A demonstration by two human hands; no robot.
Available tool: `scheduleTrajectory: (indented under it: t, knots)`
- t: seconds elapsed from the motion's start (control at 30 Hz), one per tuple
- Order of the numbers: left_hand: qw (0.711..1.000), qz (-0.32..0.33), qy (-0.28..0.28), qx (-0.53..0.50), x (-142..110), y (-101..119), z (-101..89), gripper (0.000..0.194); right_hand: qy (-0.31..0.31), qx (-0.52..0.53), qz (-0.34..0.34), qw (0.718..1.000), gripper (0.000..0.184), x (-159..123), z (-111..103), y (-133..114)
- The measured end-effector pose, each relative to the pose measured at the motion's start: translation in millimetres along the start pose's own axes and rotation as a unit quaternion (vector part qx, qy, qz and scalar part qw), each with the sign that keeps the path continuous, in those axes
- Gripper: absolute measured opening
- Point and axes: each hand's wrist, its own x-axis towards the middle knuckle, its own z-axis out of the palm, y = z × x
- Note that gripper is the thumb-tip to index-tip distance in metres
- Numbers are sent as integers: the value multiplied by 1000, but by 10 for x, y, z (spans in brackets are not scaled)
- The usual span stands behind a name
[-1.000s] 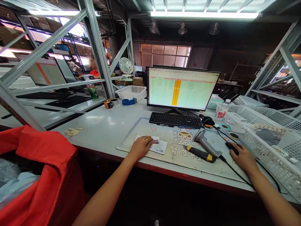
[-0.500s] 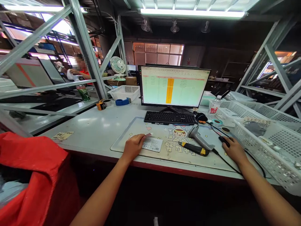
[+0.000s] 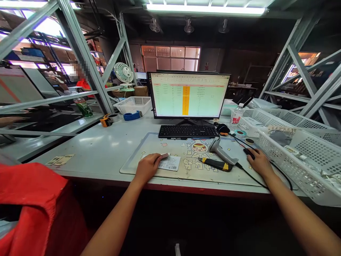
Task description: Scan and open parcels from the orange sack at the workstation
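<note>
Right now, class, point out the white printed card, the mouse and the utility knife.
White printed card [image 3: 172, 164]: head view, on its exposed printed face.
Mouse [image 3: 248, 153]: head view, on its uncovered front part.
Utility knife [image 3: 216, 164]: head view, mid-handle.

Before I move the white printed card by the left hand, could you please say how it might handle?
The white printed card looks thin, so it is probably light for its size. Its straight visible edges suggest it is fairly stiff. It appears to lie flat on the desk mat, so it may slide rather than roll or tip.
</note>
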Motion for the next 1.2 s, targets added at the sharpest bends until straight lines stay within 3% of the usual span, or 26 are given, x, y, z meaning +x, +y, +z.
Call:
scheduleTrajectory:
  t: [0.53, 0.83, 1.0, 1.2]
  knots:
    - [1000, 1, -16, -6, 2, -12, 16, 38, 19, 18, -19, 999, 51, 4, 59, 62]
    - [999, 12, -35, 15, 46, 118, -54, 40, 10, 22, -7, 1000, 53, 5, 42, 43]
    - [997, 37, -61, 16, 296, 307, -15, 37, 11, 30, -7, 999, 53, -13, 14, 8]
    - [991, 87, -97, 14, 856, 751, 164, 36, 23, 34, -14, 999, 50, -49, -29, -39]
